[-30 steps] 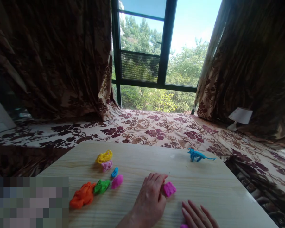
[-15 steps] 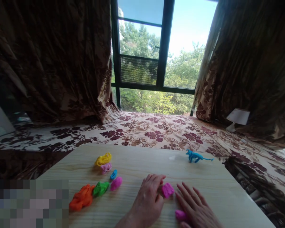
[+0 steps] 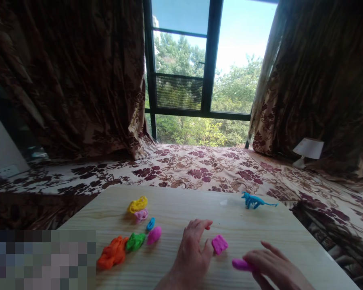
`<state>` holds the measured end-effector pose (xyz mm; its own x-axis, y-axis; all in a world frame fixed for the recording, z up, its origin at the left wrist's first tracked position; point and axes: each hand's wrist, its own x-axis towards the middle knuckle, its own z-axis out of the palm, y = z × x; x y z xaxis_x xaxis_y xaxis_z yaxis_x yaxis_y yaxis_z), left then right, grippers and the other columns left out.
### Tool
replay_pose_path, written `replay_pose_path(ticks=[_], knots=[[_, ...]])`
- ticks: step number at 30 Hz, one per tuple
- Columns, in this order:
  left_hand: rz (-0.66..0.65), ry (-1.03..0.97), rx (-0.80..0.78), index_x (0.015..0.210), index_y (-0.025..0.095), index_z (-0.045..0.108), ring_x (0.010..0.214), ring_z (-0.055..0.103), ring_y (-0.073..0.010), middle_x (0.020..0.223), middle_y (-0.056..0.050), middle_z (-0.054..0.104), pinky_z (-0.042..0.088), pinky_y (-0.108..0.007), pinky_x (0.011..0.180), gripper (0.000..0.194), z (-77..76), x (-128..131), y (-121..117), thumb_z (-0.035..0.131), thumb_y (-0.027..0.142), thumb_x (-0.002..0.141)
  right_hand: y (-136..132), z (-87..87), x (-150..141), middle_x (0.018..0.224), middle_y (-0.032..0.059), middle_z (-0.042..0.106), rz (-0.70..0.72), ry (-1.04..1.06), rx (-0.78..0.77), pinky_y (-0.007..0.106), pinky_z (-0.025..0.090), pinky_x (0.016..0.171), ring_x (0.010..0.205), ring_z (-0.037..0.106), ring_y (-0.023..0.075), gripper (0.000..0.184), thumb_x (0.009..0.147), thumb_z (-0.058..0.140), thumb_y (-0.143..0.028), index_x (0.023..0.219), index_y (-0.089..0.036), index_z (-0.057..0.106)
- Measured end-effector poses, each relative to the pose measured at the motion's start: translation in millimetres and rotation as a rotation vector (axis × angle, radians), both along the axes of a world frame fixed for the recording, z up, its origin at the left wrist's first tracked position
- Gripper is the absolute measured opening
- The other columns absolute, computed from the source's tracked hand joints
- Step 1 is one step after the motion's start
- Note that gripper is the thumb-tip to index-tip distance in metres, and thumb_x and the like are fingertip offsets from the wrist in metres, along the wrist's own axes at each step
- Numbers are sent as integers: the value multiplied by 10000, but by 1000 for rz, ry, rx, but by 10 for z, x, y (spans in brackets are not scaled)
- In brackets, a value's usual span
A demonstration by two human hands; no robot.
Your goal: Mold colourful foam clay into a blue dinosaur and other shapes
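My left hand (image 3: 195,245) rests over the table with thumb and fingers apart, holding nothing. Just right of its thumb lies a flattened, squarish piece of magenta modelling clay (image 3: 220,245). My right hand (image 3: 274,262) has thumb and index finger on a short magenta clay roll (image 3: 241,264), whose left end sticks out; the fingers cover its right end. The other fingers of that hand are spread loosely.
On the wooden table (image 3: 184,201), to the left, are orange (image 3: 112,253), green (image 3: 136,241), pink (image 3: 154,235), small blue (image 3: 150,223), pale pink (image 3: 141,215) and yellow (image 3: 137,204) clay lumps. A blue clay animal figure (image 3: 254,200) stands at the back right.
My right hand has lifted from lying flat and closed thumb and index finger on the magenta roll. My left hand has drawn away from the square piece and opened its thumb wider.
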<state>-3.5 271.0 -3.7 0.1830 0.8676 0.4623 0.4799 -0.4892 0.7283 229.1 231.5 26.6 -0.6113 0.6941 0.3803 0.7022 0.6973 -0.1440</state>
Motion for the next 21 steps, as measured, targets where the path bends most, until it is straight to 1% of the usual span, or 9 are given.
replay_pose_path(ticks=[2,4,6,8,11,13,16,19,21], knots=[[41,-72,8,1046,198,576,996,533,-202,986,-60,605,408,-381,937,291,73,-19,-16,461,133,787,96,164,-179,982,51,672,-68,184,-70,291,500,825,872,646,175,305,885,448,-251,1178,-274,528],[53,-132,5,1052,207,569,1020,528,-198,1018,-61,602,411,-371,937,248,144,-33,-43,447,198,836,182,211,-375,991,73,640,-74,326,-173,250,516,727,847,632,167,301,898,411,-235,1172,-244,535],[51,-155,4,1081,218,553,1037,523,-192,1053,-58,596,413,-359,935,252,188,-36,-66,448,226,852,256,155,-531,928,69,628,-47,426,-234,232,515,672,776,626,153,276,896,412,-233,1121,-222,572],[38,-131,8,1086,227,553,1027,528,-186,1042,-49,603,413,-348,933,251,193,-27,-72,472,237,848,308,30,-612,877,65,623,-34,508,-245,230,519,661,740,623,150,253,881,445,-249,1079,-207,598],[4,-71,11,1023,234,590,986,542,-177,976,-32,624,420,-327,917,206,158,-7,-52,502,241,837,333,-166,-613,874,69,634,-67,631,-257,233,534,674,746,636,158,241,851,507,-294,1046,-192,605],[-15,-55,-7,979,230,611,962,551,-176,947,-31,630,435,-311,893,177,135,5,-36,515,245,830,330,-241,-585,858,65,644,-72,697,-305,232,543,676,737,644,158,226,842,522,-318,1000,-185,613],[-25,-68,-55,951,218,626,920,568,-176,905,-35,632,451,-297,867,169,134,16,-23,550,246,804,331,-272,-551,835,62,649,-18,731,-367,226,548,675,729,647,152,206,850,509,-314,957,-180,623],[-56,-109,-115,917,208,643,883,579,-167,868,-28,632,453,-282,854,152,171,23,-20,569,231,786,353,-283,-505,897,75,641,18,707,-345,241,543,700,773,643,158,220,848,513,-262,1034,-186,602],[-91,-151,-178,889,206,651,856,585,-155,855,-20,630,460,-262,820,137,206,22,-21,552,239,801,370,-291,-462,949,76,628,7,678,-322,248,532,717,802,635,158,256,837,527,-227,1086,-199,578]])
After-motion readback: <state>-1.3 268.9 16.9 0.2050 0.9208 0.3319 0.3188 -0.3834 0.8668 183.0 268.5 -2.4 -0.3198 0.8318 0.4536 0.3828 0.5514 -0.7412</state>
